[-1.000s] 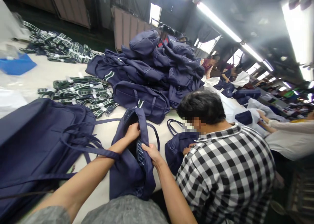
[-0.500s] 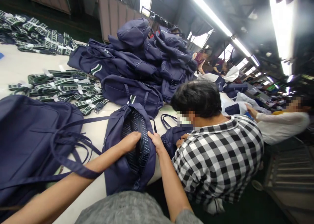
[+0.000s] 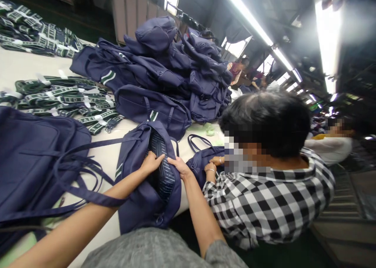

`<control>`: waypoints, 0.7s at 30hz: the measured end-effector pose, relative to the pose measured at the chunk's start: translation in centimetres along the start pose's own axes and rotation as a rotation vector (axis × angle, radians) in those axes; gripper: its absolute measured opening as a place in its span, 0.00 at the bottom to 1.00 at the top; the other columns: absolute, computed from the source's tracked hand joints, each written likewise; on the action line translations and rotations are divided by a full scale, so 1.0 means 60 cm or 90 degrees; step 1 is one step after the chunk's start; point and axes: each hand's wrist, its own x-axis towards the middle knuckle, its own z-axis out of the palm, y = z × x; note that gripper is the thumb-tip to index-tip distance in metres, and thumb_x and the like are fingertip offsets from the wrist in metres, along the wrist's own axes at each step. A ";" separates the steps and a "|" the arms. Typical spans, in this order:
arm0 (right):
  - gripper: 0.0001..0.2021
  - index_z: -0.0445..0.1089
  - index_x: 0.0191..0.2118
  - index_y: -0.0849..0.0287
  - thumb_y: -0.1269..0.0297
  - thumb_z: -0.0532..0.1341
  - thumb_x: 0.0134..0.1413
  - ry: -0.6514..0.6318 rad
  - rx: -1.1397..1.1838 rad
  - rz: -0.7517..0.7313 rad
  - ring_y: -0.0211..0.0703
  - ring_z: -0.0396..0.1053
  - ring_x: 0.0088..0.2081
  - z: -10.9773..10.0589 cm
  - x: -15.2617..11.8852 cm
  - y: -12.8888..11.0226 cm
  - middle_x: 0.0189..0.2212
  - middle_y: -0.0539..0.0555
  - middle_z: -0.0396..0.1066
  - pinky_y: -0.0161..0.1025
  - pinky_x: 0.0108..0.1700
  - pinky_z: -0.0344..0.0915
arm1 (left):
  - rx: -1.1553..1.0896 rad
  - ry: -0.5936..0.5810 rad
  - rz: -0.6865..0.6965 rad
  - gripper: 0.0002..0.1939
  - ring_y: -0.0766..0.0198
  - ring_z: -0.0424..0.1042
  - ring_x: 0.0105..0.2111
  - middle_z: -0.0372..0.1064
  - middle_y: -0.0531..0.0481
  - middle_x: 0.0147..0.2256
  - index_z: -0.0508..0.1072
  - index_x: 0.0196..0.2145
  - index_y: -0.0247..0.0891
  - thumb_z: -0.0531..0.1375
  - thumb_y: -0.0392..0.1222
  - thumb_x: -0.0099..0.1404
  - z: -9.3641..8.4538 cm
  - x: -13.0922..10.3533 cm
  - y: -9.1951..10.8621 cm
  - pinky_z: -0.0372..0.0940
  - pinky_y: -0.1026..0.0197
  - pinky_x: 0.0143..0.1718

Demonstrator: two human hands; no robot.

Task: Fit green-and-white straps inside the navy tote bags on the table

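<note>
A navy duffel bag [image 3: 135, 199] lies unzipped in front of me, its dark lining [image 3: 166, 178] with pale print showing in the opening. Inside the mouth is my left hand [image 3: 151, 162], closed on the lining with the thumb stretched across it; its other fingertips are partly hidden. On the right rim of the opening, my right hand [image 3: 179, 168] grips the bag's edge between thumb and fingers. The bag's strap [image 3: 91, 144] loops leftward, over my left forearm.
Navy bags are piled [image 3: 158, 64] at the back. Bundled green-and-white straps [image 3: 67, 98] lie on the pale table [image 3: 17, 70]. Another navy bag [image 3: 35, 158] is at left. Close on my right, a person in a checked shirt [image 3: 264, 205] handles a smaller navy bag [image 3: 199, 160].
My left hand has shifted left inside the opening, its thumb now extended. My right hand still holds the rim. The person beside me has leaned closer, and the view has moved slightly.
</note>
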 end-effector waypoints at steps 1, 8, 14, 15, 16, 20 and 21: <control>0.21 0.70 0.40 0.65 0.58 0.70 0.41 -0.004 0.007 -0.003 0.40 0.72 0.28 0.002 -0.001 0.005 0.29 0.54 0.75 0.38 0.36 0.69 | -0.042 0.014 -0.037 0.17 0.53 0.73 0.35 0.70 0.43 0.32 0.63 0.33 0.37 0.57 0.54 0.57 0.002 0.007 -0.003 0.66 0.56 0.36; 0.23 0.70 0.39 0.64 0.53 0.69 0.40 -0.009 -0.004 -0.018 0.40 0.71 0.29 0.009 -0.013 0.023 0.28 0.54 0.74 0.38 0.35 0.68 | -0.083 -0.060 -0.024 0.17 0.58 0.74 0.31 0.72 0.46 0.31 0.61 0.45 0.35 0.56 0.41 0.58 -0.013 0.005 -0.021 0.68 0.59 0.34; 0.09 0.69 0.25 0.61 0.60 0.66 0.41 0.145 -0.297 -0.113 0.39 0.65 0.28 -0.006 -0.007 -0.006 0.20 0.47 0.66 0.37 0.34 0.63 | 0.209 -0.036 -0.017 0.19 0.46 0.74 0.39 0.73 0.33 0.37 0.61 0.46 0.32 0.53 0.34 0.55 -0.046 -0.010 -0.003 0.64 0.55 0.38; 0.08 0.67 0.22 0.60 0.63 0.66 0.41 0.210 -0.358 -0.143 0.40 0.64 0.29 -0.013 -0.003 -0.008 0.18 0.48 0.64 0.37 0.35 0.62 | 0.215 -0.037 -0.015 0.19 0.46 0.74 0.38 0.73 0.33 0.37 0.61 0.46 0.32 0.53 0.35 0.55 -0.050 -0.014 0.000 0.64 0.55 0.37; 0.09 0.66 0.19 0.59 0.65 0.65 0.41 0.269 -0.400 -0.169 0.41 0.64 0.30 -0.020 0.001 -0.008 0.18 0.48 0.63 0.38 0.36 0.62 | 0.218 -0.034 -0.004 0.20 0.46 0.74 0.37 0.73 0.33 0.37 0.61 0.47 0.33 0.52 0.36 0.56 -0.054 -0.020 0.001 0.64 0.54 0.37; 0.11 0.64 0.16 0.57 0.72 0.65 0.40 0.304 -0.375 -0.189 0.44 0.66 0.33 -0.037 0.016 -0.005 0.17 0.50 0.61 0.38 0.36 0.61 | 0.234 -0.025 0.042 0.22 0.48 0.74 0.34 0.74 0.38 0.34 0.57 0.52 0.36 0.48 0.43 0.61 -0.065 -0.039 -0.005 0.64 0.55 0.35; 0.10 0.65 0.17 0.58 0.71 0.66 0.40 0.256 -0.363 -0.161 0.44 0.66 0.33 -0.038 0.020 -0.007 0.17 0.49 0.62 0.37 0.34 0.62 | 0.225 -0.031 0.036 0.22 0.49 0.75 0.33 0.74 0.40 0.34 0.57 0.52 0.37 0.48 0.45 0.61 -0.067 -0.036 -0.012 0.64 0.56 0.34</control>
